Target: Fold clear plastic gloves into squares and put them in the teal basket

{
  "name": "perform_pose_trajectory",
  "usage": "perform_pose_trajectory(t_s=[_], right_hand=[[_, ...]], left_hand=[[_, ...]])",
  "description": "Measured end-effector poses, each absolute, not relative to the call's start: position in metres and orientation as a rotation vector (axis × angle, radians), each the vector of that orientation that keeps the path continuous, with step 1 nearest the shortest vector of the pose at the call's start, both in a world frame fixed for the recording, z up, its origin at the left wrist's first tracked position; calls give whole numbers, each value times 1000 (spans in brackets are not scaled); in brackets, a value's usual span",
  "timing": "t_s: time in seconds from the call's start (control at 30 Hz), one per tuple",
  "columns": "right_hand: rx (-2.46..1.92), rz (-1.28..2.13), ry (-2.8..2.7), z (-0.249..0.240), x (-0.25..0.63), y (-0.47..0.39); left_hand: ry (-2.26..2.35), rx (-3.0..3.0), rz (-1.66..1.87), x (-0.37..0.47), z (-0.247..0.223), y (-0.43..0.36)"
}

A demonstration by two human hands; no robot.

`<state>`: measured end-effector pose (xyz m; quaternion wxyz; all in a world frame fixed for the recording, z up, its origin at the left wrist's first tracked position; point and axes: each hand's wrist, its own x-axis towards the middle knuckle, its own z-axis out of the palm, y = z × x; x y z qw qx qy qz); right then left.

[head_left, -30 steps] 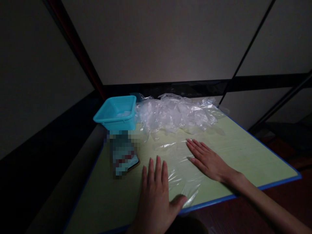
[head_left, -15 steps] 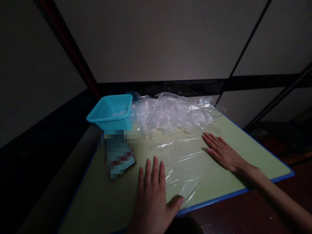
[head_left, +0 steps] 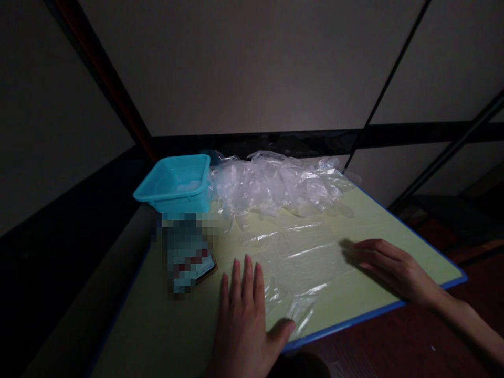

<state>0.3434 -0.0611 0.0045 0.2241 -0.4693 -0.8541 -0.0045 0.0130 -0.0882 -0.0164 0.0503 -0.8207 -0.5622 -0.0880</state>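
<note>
Clear plastic film [head_left: 299, 268] lies flat around the lower centre of the frame, between 2 hands set well apart: left hand [head_left: 244, 325] palm down, thumb splayed, right hand [head_left: 394, 268] outstretched with nothing visibly gripped, can't tell if its fingertips touch. Looks like a smoothing step to me, so next move probably wants light, flat pressure. Crumpled plastic [head_left: 275, 186] and a blue tub [head_left: 179, 203] crowd the middle and upper left, but there's open table [head_left: 413, 241] at right, just mind the blue edge [head_left: 350, 322] at lower right
</note>
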Motion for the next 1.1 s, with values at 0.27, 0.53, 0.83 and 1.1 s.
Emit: perform_pose_trajectory(t_s=[0.27,0.53,0.83,1.1], right_hand=[[-987,-485,-2660,15,343,-77],[-844,-703,-2738,18,327,-71],[-806,-734,-2732,22,326,-68],[-788,-720,-2747,22,320,-69]], left_hand=[[-1603,-2456,-364,10,-26,-86],[-1615,-2456,-356,11,-25,-86],[-1620,-2449,-369,11,-25,-87],[-1614,-2454,-381,11,-25,-86]])
